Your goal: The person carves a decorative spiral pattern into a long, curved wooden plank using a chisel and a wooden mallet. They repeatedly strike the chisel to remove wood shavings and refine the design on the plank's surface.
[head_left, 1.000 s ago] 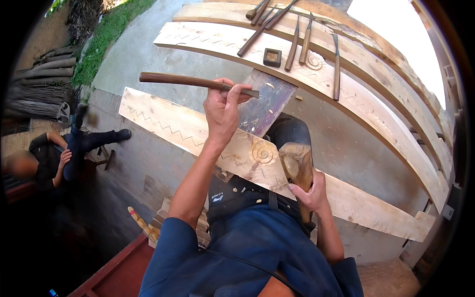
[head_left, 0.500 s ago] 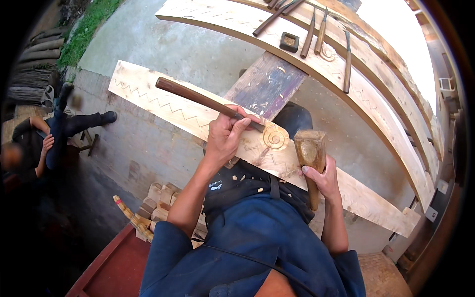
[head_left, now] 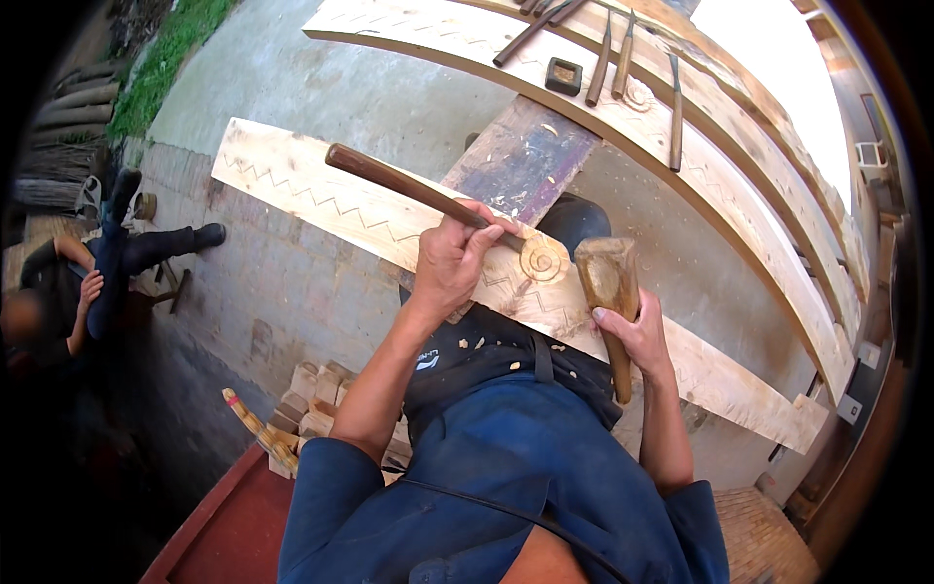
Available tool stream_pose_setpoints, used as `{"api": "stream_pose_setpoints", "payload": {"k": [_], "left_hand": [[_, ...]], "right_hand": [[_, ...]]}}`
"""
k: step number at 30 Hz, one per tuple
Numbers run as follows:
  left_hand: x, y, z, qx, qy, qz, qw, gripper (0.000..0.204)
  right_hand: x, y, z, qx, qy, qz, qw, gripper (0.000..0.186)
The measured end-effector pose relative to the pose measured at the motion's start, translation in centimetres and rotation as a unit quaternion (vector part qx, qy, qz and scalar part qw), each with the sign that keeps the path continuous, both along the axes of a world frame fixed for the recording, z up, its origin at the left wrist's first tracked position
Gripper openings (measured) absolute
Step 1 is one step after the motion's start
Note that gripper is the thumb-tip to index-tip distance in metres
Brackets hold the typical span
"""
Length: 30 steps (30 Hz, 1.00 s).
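Note:
My left hand (head_left: 449, 255) grips a long chisel (head_left: 389, 177) with a dark wooden handle, its tip down at the left edge of a carved spiral (head_left: 545, 257). The spiral is on a pale board (head_left: 311, 200) lying across my lap, which also carries cut zigzag lines. My right hand (head_left: 634, 331) is closed round a wooden mallet (head_left: 606, 270), held upright with its head just right of the spiral. A dark scuffed plank (head_left: 511, 161) runs under the board.
Several curved beams (head_left: 741, 229) arc behind, with chisels (head_left: 623, 58) and a small dark square box (head_left: 563, 75) on the nearest. Wood blocks (head_left: 311, 409) and a red surface (head_left: 224, 516) are at lower left. Another person (head_left: 88, 282) sits at the left near stacked logs (head_left: 78, 112).
My left hand has brought the chisel down from above the dark plank to the spiral. The mallet in my right hand has shifted slightly up and right within the view.

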<state>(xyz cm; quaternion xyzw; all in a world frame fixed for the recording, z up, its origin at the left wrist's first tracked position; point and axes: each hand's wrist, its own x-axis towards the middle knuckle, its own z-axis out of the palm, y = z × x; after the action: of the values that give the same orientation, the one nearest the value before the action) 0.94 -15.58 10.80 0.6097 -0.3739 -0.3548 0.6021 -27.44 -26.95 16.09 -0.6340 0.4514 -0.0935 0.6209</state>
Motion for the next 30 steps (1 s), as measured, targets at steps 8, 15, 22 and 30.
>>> {"api": "stream_pose_setpoints", "payload": {"k": [8, 15, 22, 30], "left_hand": [[-0.2, 0.1, -0.5, -0.008, -0.028, 0.011, 1.000, 0.015], [-0.8, -0.6, 1.5, -0.015, -0.180, -0.010, 0.984, 0.015], [-0.8, -0.9, 2.6, -0.005, -0.232, -0.026, 0.972, 0.013], [-1.2, -1.2, 2.7, 0.031, -0.316, -0.052, 0.947, 0.014]], "right_hand": [[0.1, 0.0, 0.2, 0.008, 0.010, 0.004, 1.000, 0.036], [3.2, -2.4, 4.7, -0.185, 0.038, 0.111, 0.976, 0.045], [12.1, -7.2, 19.7, -0.616, -0.100, 0.067, 0.779, 0.046], [16.1, -5.9, 20.6, -0.798, 0.058, 0.219, 0.558, 0.053]]}}
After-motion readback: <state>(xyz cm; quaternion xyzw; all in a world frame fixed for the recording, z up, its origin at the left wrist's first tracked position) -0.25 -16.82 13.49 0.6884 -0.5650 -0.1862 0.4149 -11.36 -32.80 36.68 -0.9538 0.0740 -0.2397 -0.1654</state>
